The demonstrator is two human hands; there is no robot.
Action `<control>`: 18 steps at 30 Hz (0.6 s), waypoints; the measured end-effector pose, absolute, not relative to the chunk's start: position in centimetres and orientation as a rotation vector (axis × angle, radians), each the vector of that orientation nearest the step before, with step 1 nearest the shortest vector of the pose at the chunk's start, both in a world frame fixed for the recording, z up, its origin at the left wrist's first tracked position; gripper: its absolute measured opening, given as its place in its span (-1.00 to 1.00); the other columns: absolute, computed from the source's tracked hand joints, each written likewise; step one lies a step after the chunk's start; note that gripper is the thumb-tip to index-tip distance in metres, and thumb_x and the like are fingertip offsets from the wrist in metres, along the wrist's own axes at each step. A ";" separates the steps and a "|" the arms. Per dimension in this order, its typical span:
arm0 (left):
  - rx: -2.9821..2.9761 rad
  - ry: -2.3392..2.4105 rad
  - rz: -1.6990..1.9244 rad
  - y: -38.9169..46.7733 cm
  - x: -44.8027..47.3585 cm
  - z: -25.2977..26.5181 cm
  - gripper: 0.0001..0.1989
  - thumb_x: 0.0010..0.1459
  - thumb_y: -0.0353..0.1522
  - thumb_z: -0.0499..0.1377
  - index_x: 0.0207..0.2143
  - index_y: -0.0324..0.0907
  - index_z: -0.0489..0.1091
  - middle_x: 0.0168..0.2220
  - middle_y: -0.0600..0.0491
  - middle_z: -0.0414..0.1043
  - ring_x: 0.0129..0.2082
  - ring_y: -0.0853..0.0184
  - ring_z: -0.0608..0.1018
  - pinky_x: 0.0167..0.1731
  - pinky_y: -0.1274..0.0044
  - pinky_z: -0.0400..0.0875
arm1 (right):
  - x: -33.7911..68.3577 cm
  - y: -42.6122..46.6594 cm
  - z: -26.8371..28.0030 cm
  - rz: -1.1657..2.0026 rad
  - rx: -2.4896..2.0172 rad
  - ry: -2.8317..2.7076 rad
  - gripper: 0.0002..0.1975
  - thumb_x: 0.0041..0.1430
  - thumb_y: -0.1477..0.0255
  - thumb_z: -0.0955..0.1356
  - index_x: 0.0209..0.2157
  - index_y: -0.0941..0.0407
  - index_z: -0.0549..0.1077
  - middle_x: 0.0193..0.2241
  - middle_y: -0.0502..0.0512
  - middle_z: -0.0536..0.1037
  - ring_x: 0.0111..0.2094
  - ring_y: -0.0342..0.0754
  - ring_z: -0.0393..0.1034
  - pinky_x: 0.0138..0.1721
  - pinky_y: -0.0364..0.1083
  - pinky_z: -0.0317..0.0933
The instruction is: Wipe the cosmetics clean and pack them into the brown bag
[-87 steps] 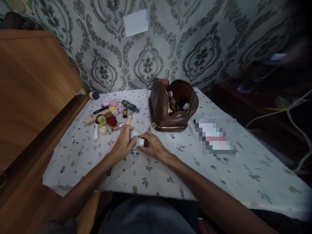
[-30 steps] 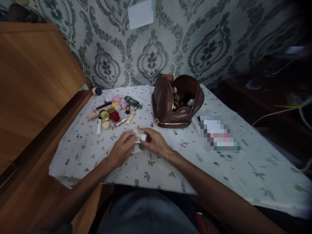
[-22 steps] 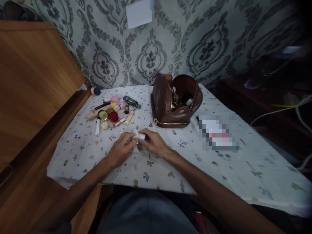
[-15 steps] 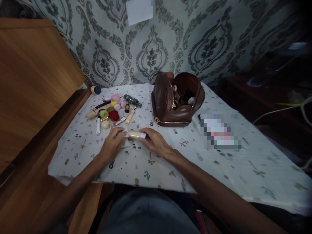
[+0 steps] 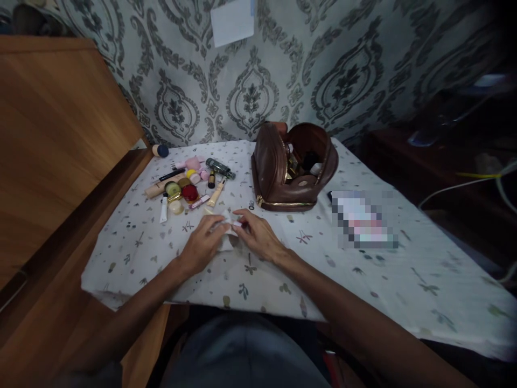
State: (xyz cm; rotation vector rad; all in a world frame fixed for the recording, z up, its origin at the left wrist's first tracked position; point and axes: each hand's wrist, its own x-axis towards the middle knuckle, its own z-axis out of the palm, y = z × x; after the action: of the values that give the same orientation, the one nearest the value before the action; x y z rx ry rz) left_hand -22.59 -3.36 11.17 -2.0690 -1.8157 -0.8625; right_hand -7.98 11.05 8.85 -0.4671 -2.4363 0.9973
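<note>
Over the front middle of the table, my left hand [image 5: 203, 241] is closed on a white tissue [image 5: 226, 244] that wraps a small cosmetic tube [image 5: 237, 223]. My right hand [image 5: 260, 235] pinches the white end of that tube, and the two hands nearly meet. Most of the tube's pale cream body is hidden by the tissue and my fingers. Just beyond my left hand lie a cream-coloured tube [image 5: 216, 194], a pink lip gloss [image 5: 199, 202], a small round cream jar [image 5: 175, 207] and a white tube [image 5: 163, 209].
A brown cosmetic bag [image 5: 286, 183] stands unzipped at the back with items inside. More cosmetics, among them a red jar [image 5: 189, 193] and a dark green bottle [image 5: 219, 167], cluster at left. A blurred-out phone-like object [image 5: 361, 218] lies right. Wooden furniture [image 5: 60, 108] borders the left side.
My left hand has moved right along the tube, bringing the tissue over its body, which showed bare before. My right hand keeps its hold on the white end.
</note>
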 end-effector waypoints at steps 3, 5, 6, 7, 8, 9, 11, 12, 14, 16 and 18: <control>-2.129 -1.805 -0.836 -2.8 -21.8 11.0 -0.70 0.30 -0.53 -0.03 -0.02 -0.13 0.36 -0.02 -0.07 0.35 0.01 0.24 0.41 -0.04 0.40 0.45 | -7.9 11.1 9.0 0.912 -0.438 -2.486 -0.77 0.30 0.41 0.26 -0.06 0.13 0.43 -0.27 0.14 0.50 -0.20 0.03 0.37 -0.12 -0.02 0.24; -2.117 -1.844 -0.854 -2.5 -22.2 10.9 -0.70 0.29 -0.52 -0.03 -0.02 -0.12 0.36 -0.02 -0.07 0.35 0.01 0.23 0.42 -0.03 0.38 0.44 | -7.9 11.2 9.1 0.851 -0.413 -2.498 -0.78 0.32 0.42 0.24 -0.08 0.14 0.45 -0.24 0.18 0.49 -0.15 0.05 0.35 -0.07 0.00 0.23; -2.104 -1.871 -0.865 -2.3 -22.6 10.8 -0.70 0.29 -0.52 -0.03 -0.02 -0.12 0.37 -0.02 -0.07 0.35 0.00 0.23 0.42 -0.02 0.36 0.43 | -8.0 11.2 9.2 0.827 -0.410 -2.509 -0.77 0.32 0.41 0.24 -0.07 0.14 0.45 -0.22 0.19 0.48 -0.14 0.05 0.34 -0.06 0.01 0.23; -2.091 -1.900 -0.875 -2.2 -23.1 10.8 -0.70 0.29 -0.52 -0.02 -0.03 -0.13 0.38 -0.02 -0.08 0.35 0.00 0.22 0.42 -0.01 0.34 0.43 | -8.0 11.2 9.3 0.803 -0.417 -2.529 -0.76 0.31 0.40 0.25 -0.06 0.15 0.45 -0.22 0.20 0.46 -0.14 0.06 0.33 -0.07 0.01 0.23; -2.075 -1.933 -0.885 -2.1 -23.7 10.7 -0.71 0.29 -0.52 -0.02 -0.04 -0.14 0.39 -0.02 -0.08 0.35 0.00 0.22 0.42 0.00 0.33 0.42 | -8.0 11.2 9.4 0.784 -0.433 -2.550 -0.75 0.30 0.40 0.27 -0.05 0.15 0.46 -0.21 0.21 0.45 -0.15 0.07 0.32 -0.09 0.01 0.24; -2.053 -1.968 -0.898 -2.0 -24.4 10.6 -0.72 0.28 -0.51 -0.02 -0.06 -0.15 0.39 -0.03 -0.09 0.35 0.00 0.21 0.42 0.00 0.33 0.41 | -8.0 11.2 9.4 0.774 -0.456 -2.570 -0.74 0.28 0.39 0.29 -0.05 0.16 0.46 -0.21 0.21 0.43 -0.16 0.07 0.32 -0.11 0.00 0.25; -1.994 -2.041 -0.931 -1.9 -25.8 10.5 -0.75 0.28 -0.50 -0.01 -0.09 -0.16 0.40 -0.05 -0.08 0.35 -0.01 0.21 0.43 0.01 0.32 0.40 | -8.0 11.2 9.5 0.772 -0.501 -2.587 -0.74 0.25 0.37 0.32 -0.07 0.18 0.48 -0.22 0.21 0.42 -0.18 0.07 0.32 -0.14 0.00 0.25; -1.960 -2.083 -0.945 -1.8 -26.5 10.4 -0.77 0.28 -0.49 0.00 -0.11 -0.17 0.40 -0.07 -0.07 0.36 -0.02 0.20 0.43 0.00 0.32 0.39 | -8.1 11.1 9.5 0.776 -0.519 -2.583 -0.73 0.25 0.37 0.32 -0.07 0.18 0.49 -0.23 0.20 0.42 -0.19 0.06 0.32 -0.14 0.00 0.25; -1.905 -2.171 -0.962 -1.7 -27.6 10.3 -0.80 0.27 -0.48 0.03 -0.14 -0.18 0.41 -0.12 -0.06 0.37 -0.06 0.20 0.44 -0.03 0.33 0.40 | -8.1 11.1 9.4 0.785 -0.552 -2.565 -0.71 0.24 0.38 0.33 -0.03 0.17 0.47 -0.23 0.20 0.42 -0.20 0.06 0.33 -0.14 0.00 0.26; -1.885 -2.233 -0.969 -1.8 -28.2 10.2 -0.82 0.25 -0.48 0.05 -0.16 -0.18 0.41 -0.17 -0.04 0.38 -0.10 0.20 0.45 -0.06 0.34 0.40 | -8.2 11.1 9.2 0.792 -0.569 -2.544 -0.65 0.22 0.44 0.35 0.04 0.17 0.44 -0.20 0.20 0.44 -0.18 0.06 0.34 -0.11 0.01 0.27; -1.888 -2.245 -0.989 -1.9 -28.2 10.1 -0.82 0.24 -0.48 0.06 -0.16 -0.18 0.41 -0.18 -0.03 0.38 -0.11 0.21 0.45 -0.07 0.35 0.40 | -8.3 11.1 8.9 0.798 -0.572 -2.521 -0.62 0.17 0.50 0.36 0.05 0.17 0.42 -0.16 0.21 0.47 -0.14 0.06 0.36 -0.07 0.01 0.28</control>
State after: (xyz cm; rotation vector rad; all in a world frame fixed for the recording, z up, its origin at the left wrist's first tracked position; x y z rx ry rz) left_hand -28.18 -1.95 10.13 -1.8877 -2.2454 -0.9886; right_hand -8.30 11.11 8.95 -0.5725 -2.5213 0.7981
